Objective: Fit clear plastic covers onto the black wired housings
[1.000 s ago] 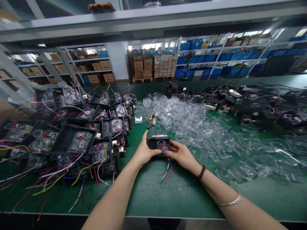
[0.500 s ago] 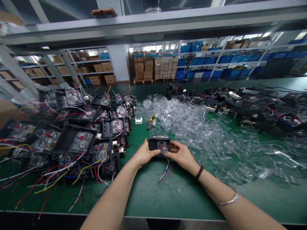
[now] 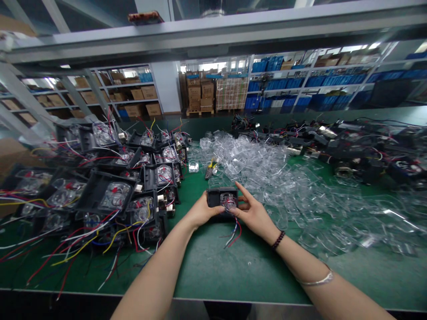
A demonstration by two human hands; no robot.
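Between my two hands is a black plastic housing [image 3: 214,198] with a clear round cover [image 3: 228,201] set in its right part. Red, white and blue wires [image 3: 233,235] hang from its near side. My left hand [image 3: 201,211] grips the housing's left end, thumb on the front edge. On the right end, my right hand [image 3: 251,214] presses its thumb near the clear cover; its index finger is raised and stretched away, and the other fingers curl behind the housing. Just beyond lie pliers with yellow handles [image 3: 211,169].
Several similar housings with wires [image 3: 103,191] are stacked at left. A wide heap of clear plastic covers [image 3: 256,155] spreads from the middle to the right. Further right lie dark wired assemblies [image 3: 353,146]. A metal beam [image 3: 213,35] crosses above the green table [image 3: 240,275].
My right index finger has lifted off the housing and now points up. The housing has tilted slightly, its metal fitting at the back no longer showing. My left hand keeps its hold.
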